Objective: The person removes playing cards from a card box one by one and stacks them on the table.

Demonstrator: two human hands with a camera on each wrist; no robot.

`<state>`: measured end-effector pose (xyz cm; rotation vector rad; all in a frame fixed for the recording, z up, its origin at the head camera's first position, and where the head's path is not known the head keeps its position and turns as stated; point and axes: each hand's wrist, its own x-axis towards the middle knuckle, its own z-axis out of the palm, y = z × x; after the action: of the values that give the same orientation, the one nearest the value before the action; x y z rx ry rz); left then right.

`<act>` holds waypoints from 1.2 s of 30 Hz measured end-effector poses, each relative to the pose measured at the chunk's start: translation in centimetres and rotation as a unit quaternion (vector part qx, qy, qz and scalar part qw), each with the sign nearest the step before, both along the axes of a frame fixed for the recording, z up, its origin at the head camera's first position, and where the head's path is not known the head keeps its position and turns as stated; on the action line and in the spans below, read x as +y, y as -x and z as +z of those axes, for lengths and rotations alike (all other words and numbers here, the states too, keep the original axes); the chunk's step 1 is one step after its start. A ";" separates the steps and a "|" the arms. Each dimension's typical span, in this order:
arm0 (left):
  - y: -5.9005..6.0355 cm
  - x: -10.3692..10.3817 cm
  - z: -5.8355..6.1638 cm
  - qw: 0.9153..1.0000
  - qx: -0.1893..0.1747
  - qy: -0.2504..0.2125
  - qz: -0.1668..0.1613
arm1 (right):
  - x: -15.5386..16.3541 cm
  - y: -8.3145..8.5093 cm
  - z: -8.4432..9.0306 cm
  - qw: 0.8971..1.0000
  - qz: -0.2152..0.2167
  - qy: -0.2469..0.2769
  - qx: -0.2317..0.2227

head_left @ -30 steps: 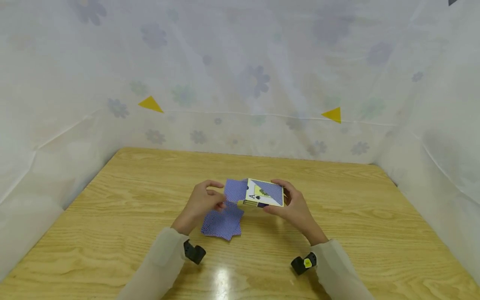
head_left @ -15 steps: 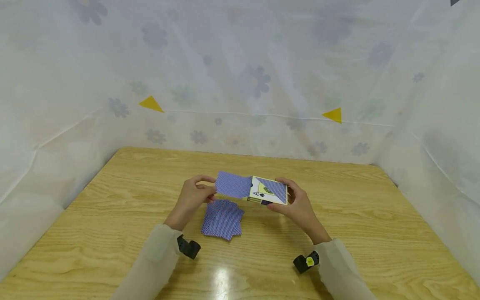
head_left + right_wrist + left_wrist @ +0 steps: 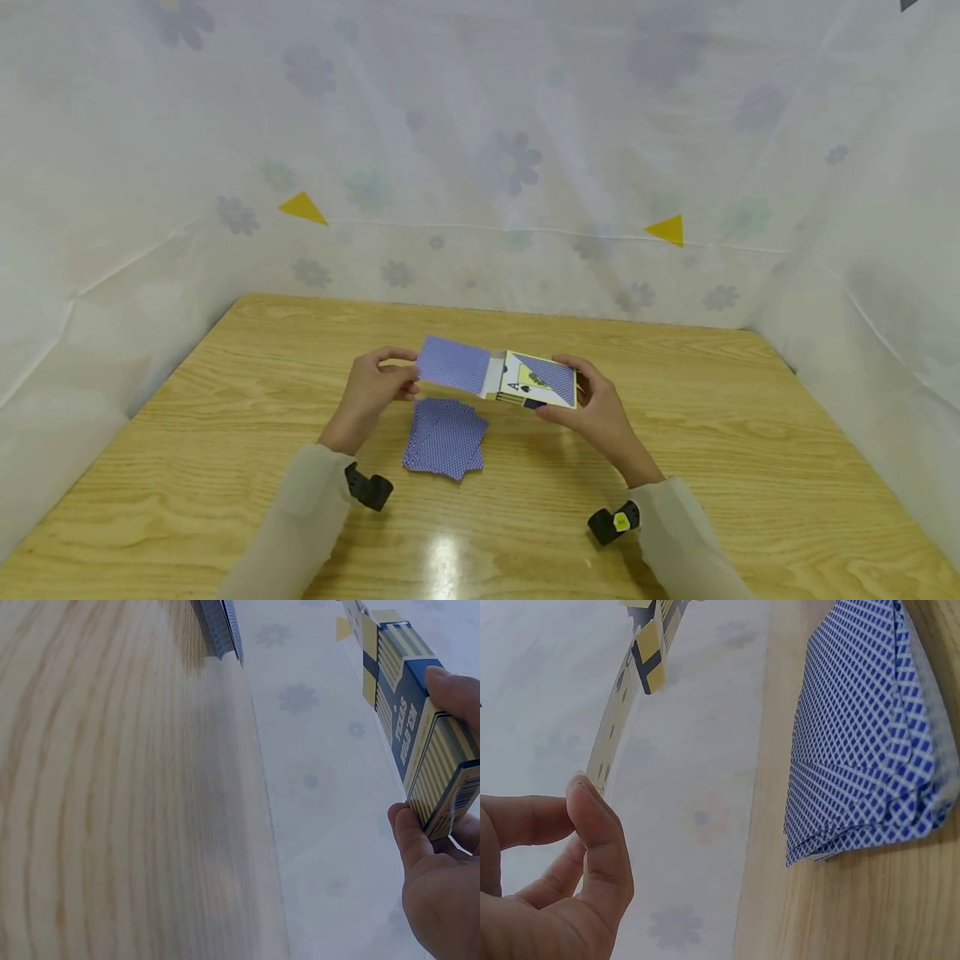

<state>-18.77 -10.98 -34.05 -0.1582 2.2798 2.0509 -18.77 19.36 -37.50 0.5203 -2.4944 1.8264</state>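
Observation:
My left hand (image 3: 371,390) pinches a blue-backed playing card (image 3: 452,364) by its left end, thumb against fingers. The card is tilted above the table, and its right end is at the white open flap (image 3: 492,373) of a card box (image 3: 542,380). My right hand (image 3: 596,410) grips this box by its closed end. An ace of spades is printed on its top; the right wrist view shows striped sides and "Texas Hold 'Em" lettering on the box (image 3: 409,712). Below the held card, a loose pile of blue-backed cards (image 3: 446,439) lies fanned, face down, on the table.
The wooden table (image 3: 675,400) has a white flowered sheet (image 3: 480,150) behind it and at both sides. Two yellow triangles (image 3: 303,208) mark the back sheet. A black wrist camera (image 3: 370,487) sits at the left sleeve, another at the right.
My left hand has moved left and slightly up, drawing the card out of the box so the white flap now shows. The right hand with the box shifted slightly right. The pile stayed put.

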 end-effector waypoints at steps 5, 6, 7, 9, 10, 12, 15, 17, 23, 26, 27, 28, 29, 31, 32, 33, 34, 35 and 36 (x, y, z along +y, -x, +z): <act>0.2 -0.4 -0.1 1.000 -0.002 0.005 0.001 | 0.1 0.0 0.0 1.000 0.002 -0.001 0.000; 0.2 -0.4 -0.1 1.000 -0.003 0.006 0.001 | 0.1 0.1 -0.1 1.000 0.002 -0.001 0.000; 0.2 -0.4 -0.2 1.000 -0.004 0.007 0.002 | 0.1 0.1 -0.1 1.000 0.001 -0.001 0.000; 0.3 -0.5 -0.2 1.000 -0.007 0.008 0.005 | 0.1 0.1 -0.1 1.000 0.001 0.000 -0.001; 0.3 -0.5 -0.2 1.000 -0.007 0.009 0.005 | 0.1 0.1 -0.1 1.000 0.000 0.000 -0.001; 0.3 -0.6 -0.2 1.000 -0.008 0.011 0.007 | 0.1 0.1 -0.1 1.000 0.000 0.001 -0.002; 0.2 -0.6 -0.1 1.000 -0.004 0.018 0.007 | 0.1 0.1 -0.1 1.000 0.001 0.003 -0.004; 0.2 -0.6 -0.1 1.000 -0.001 0.026 0.008 | 0.1 0.1 -0.1 1.000 0.001 0.001 -0.004; 0.4 -0.5 -0.3 0.999 0.007 0.049 0.011 | 0.0 -0.1 0.1 1.000 0.002 0.000 -0.004; 0.4 -0.4 -0.5 0.998 0.005 0.054 0.008 | 0.0 -0.1 0.1 1.000 0.003 0.000 -0.003; 0.4 -0.4 -0.5 0.998 0.005 0.056 0.007 | 0.0 0.0 0.1 1.000 0.002 -0.001 -0.003; 0.4 -0.3 -0.5 0.998 0.004 0.058 0.005 | 0.1 0.0 0.0 1.000 0.002 -0.001 -0.003; 0.4 -0.3 -0.6 0.998 0.002 0.061 0.004 | 0.1 0.0 0.0 1.000 0.001 -0.002 -0.003; 0.3 -0.1 -0.6 0.998 -0.001 0.065 -0.001 | 0.1 0.0 0.0 1.000 0.002 -0.002 -0.005; 0.3 -0.1 -0.7 0.998 -0.002 0.067 -0.003 | 0.1 0.0 0.0 1.000 0.003 -0.001 -0.006; 0.3 0.0 -0.7 0.998 -0.003 0.069 -0.005 | 0.2 0.0 -0.1 1.000 0.004 0.000 -0.006; 0.2 0.0 -0.8 0.997 -0.003 0.072 -0.008 | 0.2 0.0 -0.1 1.000 0.004 0.000 -0.006; 0.2 0.1 -0.9 0.997 -0.002 0.074 -0.010 | 0.2 0.0 -0.1 1.000 0.005 0.000 -0.006; 0.2 0.2 -1.0 0.997 -0.001 0.077 -0.012 | 0.2 0.0 -0.1 1.000 0.005 0.001 -0.006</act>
<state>-18.99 -10.79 -35.03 -0.1404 2.4256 1.8614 -18.80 19.53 -37.58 0.5232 -2.5022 1.8401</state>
